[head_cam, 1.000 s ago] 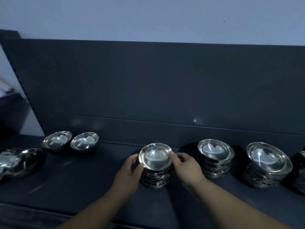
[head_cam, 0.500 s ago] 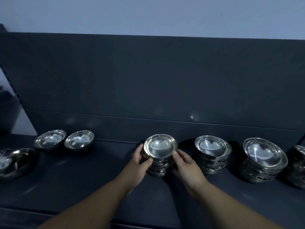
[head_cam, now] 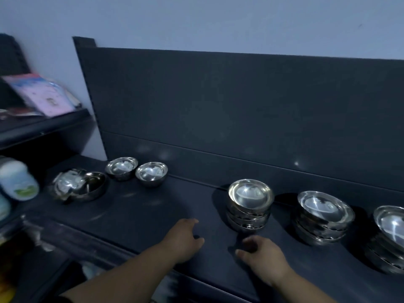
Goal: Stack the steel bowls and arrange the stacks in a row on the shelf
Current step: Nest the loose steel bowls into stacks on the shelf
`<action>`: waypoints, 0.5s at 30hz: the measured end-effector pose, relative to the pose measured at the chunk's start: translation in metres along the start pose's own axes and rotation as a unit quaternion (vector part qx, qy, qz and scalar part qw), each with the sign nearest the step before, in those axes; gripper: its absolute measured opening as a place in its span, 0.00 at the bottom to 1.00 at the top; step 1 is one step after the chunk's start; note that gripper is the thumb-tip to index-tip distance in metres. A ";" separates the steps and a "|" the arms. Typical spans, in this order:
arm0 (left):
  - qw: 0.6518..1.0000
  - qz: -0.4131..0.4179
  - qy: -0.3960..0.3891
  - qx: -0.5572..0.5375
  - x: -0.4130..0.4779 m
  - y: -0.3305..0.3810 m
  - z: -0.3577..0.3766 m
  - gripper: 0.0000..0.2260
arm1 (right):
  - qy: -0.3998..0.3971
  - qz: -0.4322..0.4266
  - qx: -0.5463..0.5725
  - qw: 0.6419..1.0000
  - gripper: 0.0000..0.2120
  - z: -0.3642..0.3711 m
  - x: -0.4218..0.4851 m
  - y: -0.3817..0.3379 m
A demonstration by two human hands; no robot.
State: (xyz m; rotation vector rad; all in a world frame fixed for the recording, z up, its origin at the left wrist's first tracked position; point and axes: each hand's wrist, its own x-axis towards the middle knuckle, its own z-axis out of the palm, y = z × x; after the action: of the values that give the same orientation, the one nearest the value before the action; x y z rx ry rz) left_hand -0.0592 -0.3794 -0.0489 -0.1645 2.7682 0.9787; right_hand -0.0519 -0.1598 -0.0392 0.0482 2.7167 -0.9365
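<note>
Both arms are bare and extended forward, entering from the bottom edge. Left forearm runs up and to the right. The left grip [head_cam: 183, 239] is palm down, fingers [head_cam: 192, 221] loosely bent, holding nothing. Right forearm comes in from the lower right, angled up and to the left. The right grip [head_cam: 262, 256] is palm down, fingers loosely curled, holding nothing. The two grips sit near each other, not touching. Fingertip detail is blurred.

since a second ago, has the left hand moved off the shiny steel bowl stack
Yes, the left hand released the shiny steel bowl stack, drawing back toward the dark shelf front.
</note>
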 end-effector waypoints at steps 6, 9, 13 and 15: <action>0.996 0.018 0.072 0.042 -0.006 -0.048 -0.041 0.25 | -0.030 -0.064 -0.056 0.996 0.23 0.027 0.007 -0.052; 0.993 0.030 0.108 0.025 -0.008 -0.075 -0.067 0.24 | -0.025 -0.076 -0.051 0.995 0.24 0.043 0.016 -0.087; 0.984 0.047 0.169 0.023 -0.006 -0.118 -0.111 0.23 | -0.027 -0.088 -0.045 0.995 0.26 0.072 0.031 -0.137; 0.980 0.052 0.192 0.024 -0.004 -0.143 -0.138 0.23 | -0.029 -0.090 -0.037 0.995 0.26 0.091 0.038 -0.164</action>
State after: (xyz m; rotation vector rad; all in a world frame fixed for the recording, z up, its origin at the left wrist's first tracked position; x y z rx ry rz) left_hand -0.0515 -0.5769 -0.0301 -0.2238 3.1774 0.9935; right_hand -0.0863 -0.3469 -0.0192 -0.2377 2.7331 -0.8685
